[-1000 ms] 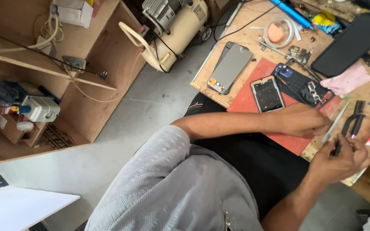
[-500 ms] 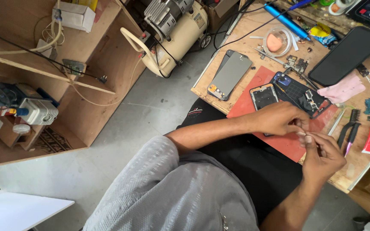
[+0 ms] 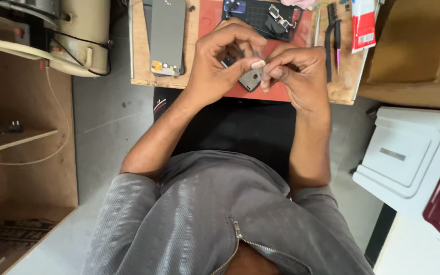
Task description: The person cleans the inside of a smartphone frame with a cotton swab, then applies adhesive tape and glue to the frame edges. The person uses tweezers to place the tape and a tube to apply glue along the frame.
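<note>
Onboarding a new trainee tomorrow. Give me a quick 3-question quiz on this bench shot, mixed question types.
1. True or false: both hands are lifted together over the red mat.
2. Which lies on the wooden bench to the left of the red mat? A) grey phone panel B) pliers C) soldering iron
3. What colour is the small part between the left hand and right hand?

Key: 1 true; 2 A, the grey phone panel; 3 grey.
</note>
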